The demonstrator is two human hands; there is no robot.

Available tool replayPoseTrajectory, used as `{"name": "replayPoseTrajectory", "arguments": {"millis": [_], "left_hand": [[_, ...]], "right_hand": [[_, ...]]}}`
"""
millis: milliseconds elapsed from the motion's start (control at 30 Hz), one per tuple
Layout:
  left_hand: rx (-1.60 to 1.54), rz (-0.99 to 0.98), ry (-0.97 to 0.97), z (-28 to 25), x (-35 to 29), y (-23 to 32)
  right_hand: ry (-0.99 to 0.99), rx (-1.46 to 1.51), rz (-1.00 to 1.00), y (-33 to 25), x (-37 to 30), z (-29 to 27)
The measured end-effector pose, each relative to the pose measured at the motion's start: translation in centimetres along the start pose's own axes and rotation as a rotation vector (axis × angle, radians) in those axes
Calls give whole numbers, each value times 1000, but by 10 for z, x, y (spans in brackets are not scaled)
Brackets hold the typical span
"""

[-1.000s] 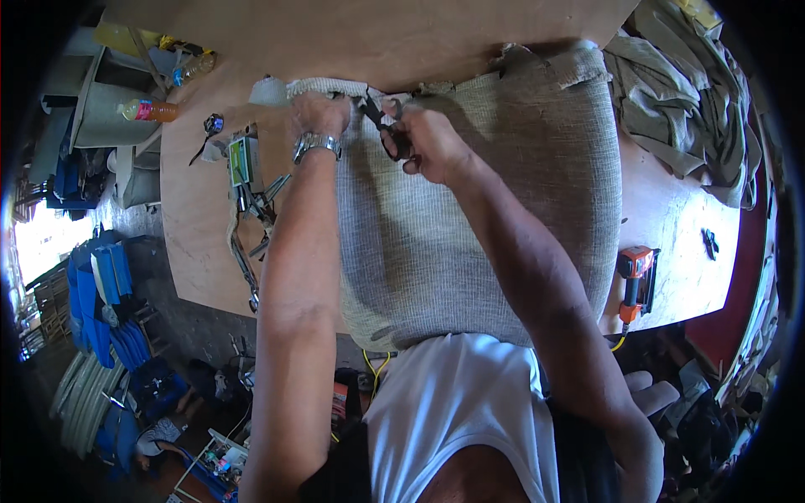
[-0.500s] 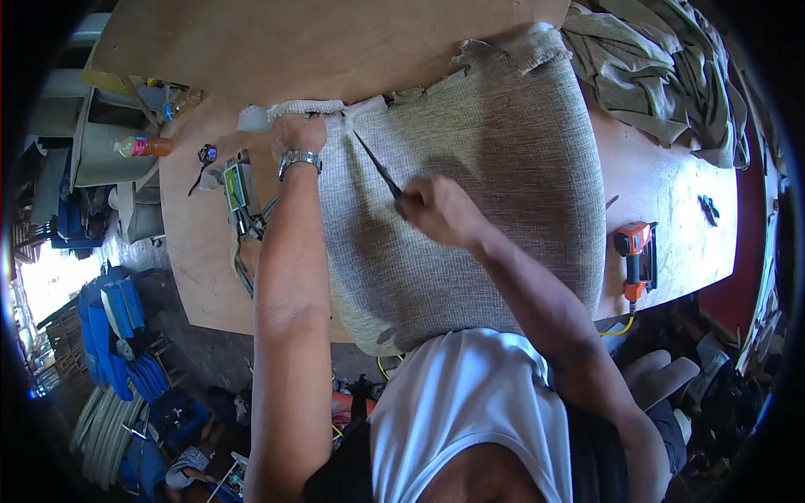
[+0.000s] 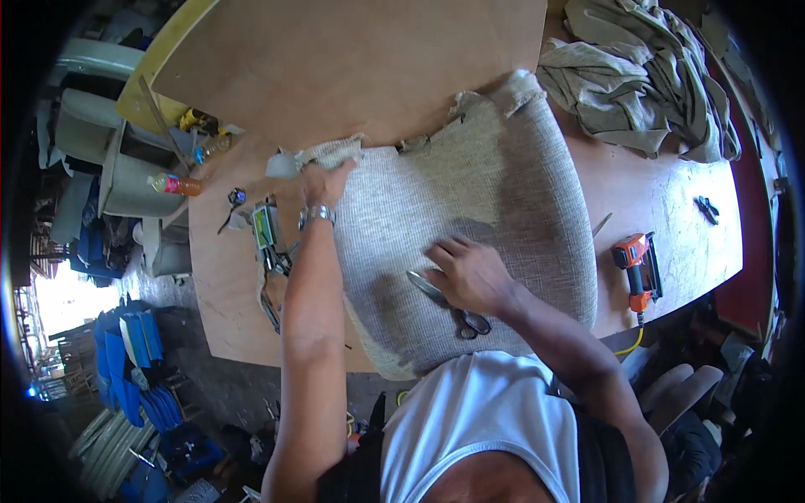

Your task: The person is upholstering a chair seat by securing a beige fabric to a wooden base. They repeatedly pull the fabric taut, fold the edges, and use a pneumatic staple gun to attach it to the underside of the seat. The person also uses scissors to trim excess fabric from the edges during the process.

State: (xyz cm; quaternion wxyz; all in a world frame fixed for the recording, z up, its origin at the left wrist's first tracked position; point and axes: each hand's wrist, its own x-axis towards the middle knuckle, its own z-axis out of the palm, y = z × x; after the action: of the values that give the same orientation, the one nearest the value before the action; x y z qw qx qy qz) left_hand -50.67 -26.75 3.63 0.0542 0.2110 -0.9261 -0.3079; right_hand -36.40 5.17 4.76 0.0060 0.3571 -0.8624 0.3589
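A padded panel covered in grey-beige woven fabric (image 3: 402, 218) lies across the table, reaching to my body. At its far left corner my left hand (image 3: 325, 186), a metal watch on the wrist, is closed on the folded fabric edge. My right hand (image 3: 471, 272) hovers over the panel's middle, fingers loosely bent and apart, holding nothing that I can see. Partly beneath it lies a pair of scissors (image 3: 426, 287) with dark handles, on the fabric. The panel's far edge is ragged, with folded flaps.
An orange and black nail gun (image 3: 635, 264) with a yellow hose and dark pliers (image 3: 708, 210) lie at right. Crumpled fabric (image 3: 633, 84) is heaped far right. Leftward are a green box (image 3: 264, 226), a tape measure (image 3: 237, 197) and a drink bottle (image 3: 174, 184). A large board (image 3: 352, 67) stands beyond.
The pointed tool in my right hand has been let go; scissors now lie on the fabric. My right hand has moved nearer my body. My left hand stays at the fabric corner as the view shifts.
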Motion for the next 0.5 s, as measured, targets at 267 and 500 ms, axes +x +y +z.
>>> {"name": "replayPoseTrajectory", "arguments": {"millis": [267,500], "left_hand": [[446,-265,25,17,1,22],[579,-388,57,32,-3,30]], "right_hand": [[-325,-100,183,54,157,83],[-313,-169,155,73,167,117]]}}
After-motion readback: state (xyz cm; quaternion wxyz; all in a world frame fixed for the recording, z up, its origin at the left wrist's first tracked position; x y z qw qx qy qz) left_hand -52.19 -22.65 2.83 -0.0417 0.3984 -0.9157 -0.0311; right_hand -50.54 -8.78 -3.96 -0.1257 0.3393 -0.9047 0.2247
